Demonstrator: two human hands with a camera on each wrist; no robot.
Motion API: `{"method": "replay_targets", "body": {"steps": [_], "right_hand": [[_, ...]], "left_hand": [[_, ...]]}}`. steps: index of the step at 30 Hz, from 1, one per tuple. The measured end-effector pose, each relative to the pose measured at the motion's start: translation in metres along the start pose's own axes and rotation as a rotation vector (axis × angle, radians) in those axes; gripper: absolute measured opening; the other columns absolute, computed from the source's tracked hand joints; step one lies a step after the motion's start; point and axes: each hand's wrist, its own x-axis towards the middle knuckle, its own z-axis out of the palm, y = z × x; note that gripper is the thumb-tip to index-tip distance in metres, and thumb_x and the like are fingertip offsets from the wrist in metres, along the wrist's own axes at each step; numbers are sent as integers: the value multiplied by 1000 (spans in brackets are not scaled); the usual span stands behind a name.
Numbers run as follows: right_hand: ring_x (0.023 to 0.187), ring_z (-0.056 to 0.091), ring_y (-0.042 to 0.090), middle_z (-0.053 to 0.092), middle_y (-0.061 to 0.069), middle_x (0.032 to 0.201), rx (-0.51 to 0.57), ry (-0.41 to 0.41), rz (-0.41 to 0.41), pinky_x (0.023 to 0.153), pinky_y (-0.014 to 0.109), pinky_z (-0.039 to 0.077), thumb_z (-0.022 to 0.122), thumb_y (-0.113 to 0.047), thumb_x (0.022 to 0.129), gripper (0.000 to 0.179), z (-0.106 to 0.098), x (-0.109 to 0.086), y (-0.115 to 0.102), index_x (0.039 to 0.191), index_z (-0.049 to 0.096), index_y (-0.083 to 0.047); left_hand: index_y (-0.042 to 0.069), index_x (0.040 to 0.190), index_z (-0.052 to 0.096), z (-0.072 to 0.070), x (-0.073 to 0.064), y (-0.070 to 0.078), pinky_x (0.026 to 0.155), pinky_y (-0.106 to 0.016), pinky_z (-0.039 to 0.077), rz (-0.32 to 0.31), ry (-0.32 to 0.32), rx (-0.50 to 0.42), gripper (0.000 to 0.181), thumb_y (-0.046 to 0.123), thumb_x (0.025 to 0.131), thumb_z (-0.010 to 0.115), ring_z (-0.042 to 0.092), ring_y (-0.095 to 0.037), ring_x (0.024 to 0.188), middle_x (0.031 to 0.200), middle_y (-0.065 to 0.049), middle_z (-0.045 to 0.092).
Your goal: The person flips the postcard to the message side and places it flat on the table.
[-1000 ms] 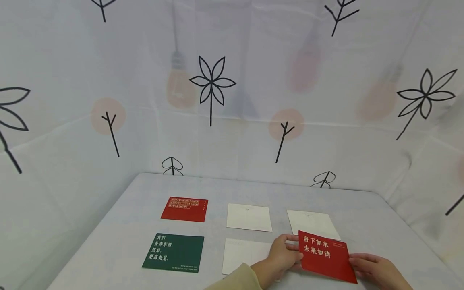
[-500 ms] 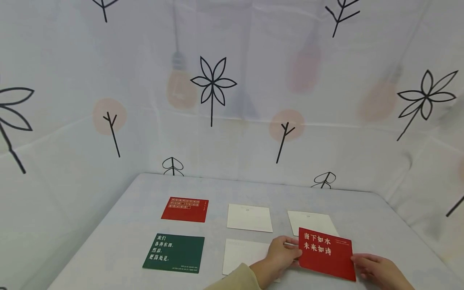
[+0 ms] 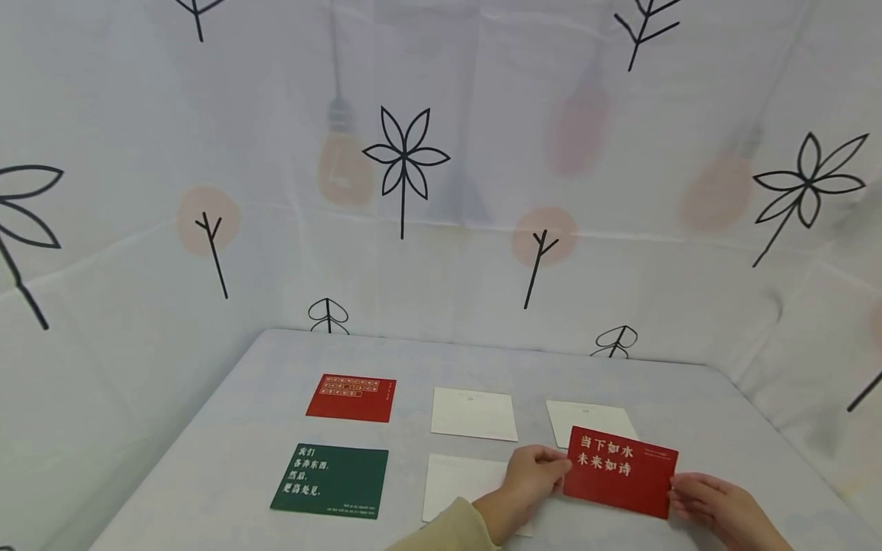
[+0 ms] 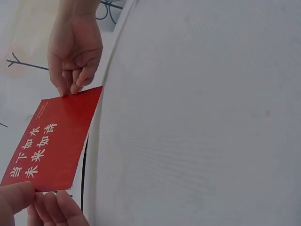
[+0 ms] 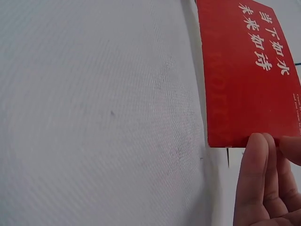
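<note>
A red postcard (image 3: 616, 488) with two lines of white Chinese characters is held up, tilted toward the head camera, over the front right of the table. My left hand (image 3: 529, 484) pinches its left edge between thumb and fingers. At the opposite short edge, my right hand (image 3: 722, 506) pinches the card near the lower corner. The left wrist view has the same postcard (image 4: 63, 141) stretched between both hands, its printed side showing. In the right wrist view, the right fingers (image 5: 256, 165) lie against one edge, thumb on the other face.
White cards (image 3: 474, 413) (image 3: 589, 419) lie in the back row beside a red card (image 3: 351, 402). In front are a green card (image 3: 331, 480) and a white card (image 3: 458, 486), the latter partly behind my left arm. A patterned cloth (image 3: 441, 268) hangs behind the table.
The red postcard has risen slightly and turned more upright, its lower edge lifting. My right hand has shifted a little to the right with it; my left hand has barely moved.
</note>
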Motion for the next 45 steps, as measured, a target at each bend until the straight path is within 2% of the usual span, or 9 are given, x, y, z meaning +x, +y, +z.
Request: {"method": "replay_targets", "body": {"steps": [8,15,18,24,32,38,45], "right_hand": [[83,63,23,65,8,89,69,-11,-16,78,39,53,45,-19,99,47,0,-3,-3,120,40,23],[85,63,23,64,7,92,89,-16,-10,80,39,53,45,-23,99,53,1,-6,-5,126,34,22],[85,63,23,64,7,90,116,-24,-14,80,40,53,44,-21,100,49,1,-7,-5,123,37,22],[84,65,22,65,8,90,185,-35,-40,80,39,53,43,-18,99,38,0,-8,-4,114,53,16],[84,66,23,66,7,90,215,-5,-42,79,37,53,55,-23,95,41,-3,-7,-1,112,55,14],[84,66,20,66,8,91,253,-47,-69,80,36,52,48,-13,97,25,-5,-8,1,100,64,6],[82,66,18,65,10,90,294,-42,-82,80,35,53,45,-9,97,25,-4,-9,0,89,68,-4]], "left_hand": [[6,80,66,-1,2,-1,56,-23,51,16,13,12,5,7,81,71,52,-8,58,67,1,57],[5,80,66,-1,0,0,55,-24,53,37,-5,-63,4,5,81,70,54,-8,55,65,0,57],[3,80,66,0,0,1,57,-25,54,34,-7,-80,4,4,80,70,57,-9,57,66,0,60],[0,81,68,-1,-1,3,60,-27,55,32,-6,-116,4,3,80,71,61,-10,60,66,-2,62],[-3,80,69,1,0,2,59,-27,56,39,-1,-148,5,1,79,71,61,-10,60,66,-3,62],[-4,81,69,1,0,0,60,-28,56,57,-6,-180,5,1,80,70,62,-11,60,67,-5,64],[-3,78,69,2,2,-1,59,-28,56,49,-4,-193,4,1,80,69,63,-11,59,66,-7,65]]}}
